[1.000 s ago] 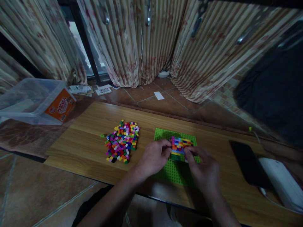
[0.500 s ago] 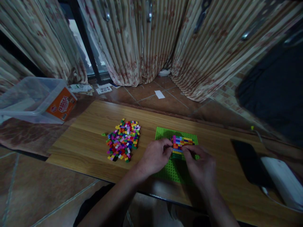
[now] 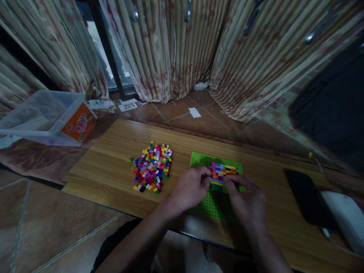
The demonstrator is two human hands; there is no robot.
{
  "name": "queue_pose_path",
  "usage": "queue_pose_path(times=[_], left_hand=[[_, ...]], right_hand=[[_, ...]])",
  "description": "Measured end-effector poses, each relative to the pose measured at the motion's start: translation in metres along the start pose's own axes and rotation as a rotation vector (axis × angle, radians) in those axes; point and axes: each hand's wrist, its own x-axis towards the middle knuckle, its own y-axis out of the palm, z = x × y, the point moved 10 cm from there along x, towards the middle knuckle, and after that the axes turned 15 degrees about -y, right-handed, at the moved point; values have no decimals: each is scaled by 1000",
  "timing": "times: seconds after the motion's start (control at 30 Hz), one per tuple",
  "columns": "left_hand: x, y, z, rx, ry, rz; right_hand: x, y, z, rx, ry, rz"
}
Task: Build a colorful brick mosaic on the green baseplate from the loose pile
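- Left hand point(image 3: 191, 188): fingertip grip pinching the left end of the brick block point(image 3: 223, 172).
- Right hand point(image 3: 247, 200): grip pressing its near edge.
- Block sits on the green baseplate point(image 3: 211, 205).
- Loose brick pile point(image 3: 152, 167) lies left, on the tabletop point(image 3: 108, 170).

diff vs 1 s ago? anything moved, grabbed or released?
Little changed. Both hands, left hand and right hand, stay at the near edge of the multicoloured brick patch on the green studded baseplate; nothing visibly picked up or let go. The loose pile of small coloured bricks on the wooden board is unchanged. Only the camera view shifted slightly.
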Motion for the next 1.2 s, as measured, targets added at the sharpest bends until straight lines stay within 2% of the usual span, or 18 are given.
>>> queue_pose_path(times=[0.17,0.5,0.6,0.67,0.73,0.8,0.93,1.0,1.03,1.1,1.2], left_hand=[[0,1,0,2,-2,-13],[2,5,2,13,18,-28],[2,-5,1,-6,42,-50],[3,-23,4,-61,49,-107],[5,-51,9,-157,60,-199],[5,-85,17,-273,71,-312],[-5,-152,48,-610,24,-547],[-14,-175,59,-699,10,-627],[-19,-184,63,-725,6,-658],[-27,-196,69,-770,3,-696],[-34,-206,75,-823,8,-706]], right_hand=[[-1,1,-5,33,54,-13],[-3,3,-3,32,17,-14],[-4,-8,-3,10,9,-91],[-5,-22,7,-29,-56,-201],[-5,-32,26,-45,-173,-280],[-7,-26,50,-31,-309,-258],[-25,25,102,63,-561,14],[-42,52,124,142,-670,131],[-49,62,132,164,-704,147],[-58,81,139,143,-720,177],[-62,107,139,16,-664,227]])
